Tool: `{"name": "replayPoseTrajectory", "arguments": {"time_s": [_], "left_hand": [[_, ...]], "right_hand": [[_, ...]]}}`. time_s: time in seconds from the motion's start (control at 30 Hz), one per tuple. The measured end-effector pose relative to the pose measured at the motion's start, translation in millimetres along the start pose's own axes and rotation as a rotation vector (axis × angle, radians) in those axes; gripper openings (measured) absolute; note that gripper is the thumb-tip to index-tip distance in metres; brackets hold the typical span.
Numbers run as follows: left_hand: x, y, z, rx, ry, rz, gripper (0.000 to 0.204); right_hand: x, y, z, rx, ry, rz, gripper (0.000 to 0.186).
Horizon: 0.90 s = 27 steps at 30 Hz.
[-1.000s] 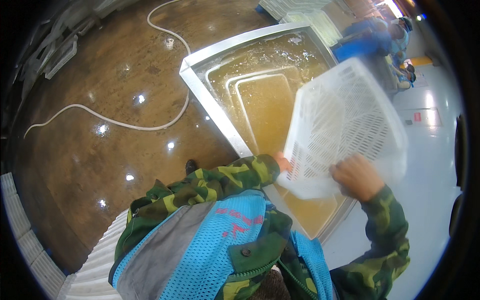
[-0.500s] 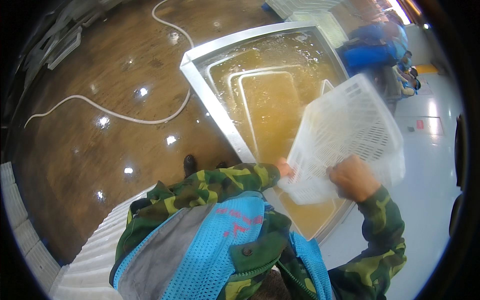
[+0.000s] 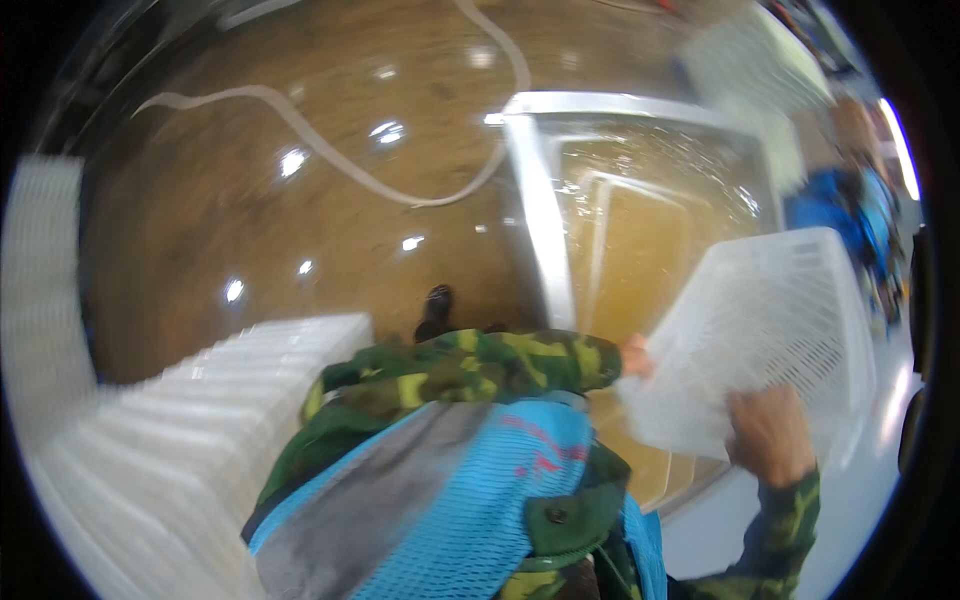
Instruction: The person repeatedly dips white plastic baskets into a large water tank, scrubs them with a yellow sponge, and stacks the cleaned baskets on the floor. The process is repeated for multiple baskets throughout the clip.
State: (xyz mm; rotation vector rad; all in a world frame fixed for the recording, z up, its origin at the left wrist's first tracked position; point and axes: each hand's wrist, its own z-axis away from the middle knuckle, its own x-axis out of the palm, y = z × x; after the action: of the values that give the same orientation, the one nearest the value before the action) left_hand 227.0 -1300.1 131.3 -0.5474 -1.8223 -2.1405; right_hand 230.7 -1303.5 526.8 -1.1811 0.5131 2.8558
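I hold a white perforated plastic tray (image 3: 765,335) tilted up in front of me with both hands. My left hand (image 3: 633,357) grips its near left edge, mostly hidden behind the tray. On its lower right edge my right hand (image 3: 768,433) is closed. The tray hangs over the near end of a metal tank (image 3: 537,215) filled with yellowish-brown water. Both my sleeves are camouflage, and a blue mesh vest covers my chest.
A stack of white trays (image 3: 190,430) stands at my lower left. A white hose (image 3: 330,150) snakes over the wet brown floor. A person in blue (image 3: 845,215) is at the far right. More white trays (image 3: 760,75) lie beyond the tank.
My view has swung left, so the tank and tray now sit further right. The tray stays in both hands. The white stack at lower left has come into fuller view.
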Motion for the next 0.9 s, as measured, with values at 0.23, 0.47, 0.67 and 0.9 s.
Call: {"name": "replayPoseTrajectory", "arguments": {"time_s": [0.23, 0.47, 0.67, 0.9], "left_hand": [[-59, 134, 99, 0.315, 0.509, 0.186, 0.046], [-127, 130, 205, 0.413, 1.127, 0.061, 0.048], [-204, 45, 266, 0.064, 1.576, 0.070, 0.047], [-274, -30, 334, -0.560, 1.821, 0.244, 0.045]], "right_hand": [[2, -25, 10, 0.033, 0.326, 0.124, 0.027], [-45, -51, -88, -0.270, 0.724, 0.172, 0.040], [-54, -105, -227, -0.526, 0.767, -0.130, 0.047], [54, -145, -278, -0.431, 0.603, -0.733, 0.030]]}}
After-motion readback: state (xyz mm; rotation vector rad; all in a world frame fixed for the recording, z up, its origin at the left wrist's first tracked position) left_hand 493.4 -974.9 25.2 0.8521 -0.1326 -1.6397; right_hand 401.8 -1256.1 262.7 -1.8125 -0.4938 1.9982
